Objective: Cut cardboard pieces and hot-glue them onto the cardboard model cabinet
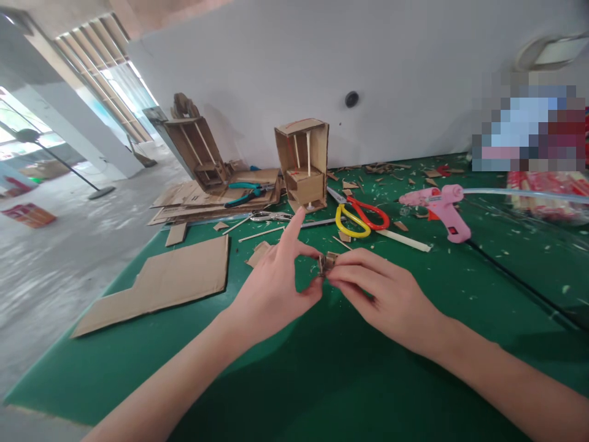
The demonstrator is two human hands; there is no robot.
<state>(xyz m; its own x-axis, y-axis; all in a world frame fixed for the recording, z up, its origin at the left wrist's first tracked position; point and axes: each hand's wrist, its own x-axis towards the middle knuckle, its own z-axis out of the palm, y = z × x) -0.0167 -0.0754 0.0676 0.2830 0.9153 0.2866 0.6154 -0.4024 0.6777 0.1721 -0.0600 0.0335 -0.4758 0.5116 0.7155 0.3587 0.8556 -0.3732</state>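
Note:
Over the green table, my left hand (280, 276) pinches one side of a small cardboard piece (324, 265) between thumb and a finger, its index finger pointing up. My right hand (380, 285) grips the other side of that piece with its fingertips. The piece looks folded or curled; its exact shape is partly hidden by the fingers. Just beyond the hands stands an upright open cardboard box (317, 184) with thin white sticks inside. Scissors (352, 221) with one red and one yellow handle lie behind my right hand.
A pink glue gun (439, 205) with a black cord lies at right. A flat cardboard sheet (184, 276) lies at left. Behind it are teal-handled pliers (243, 195) on stacked cardboard (184, 199) and another cardboard structure (197, 147). Scraps litter the green table (294, 380) near the wall.

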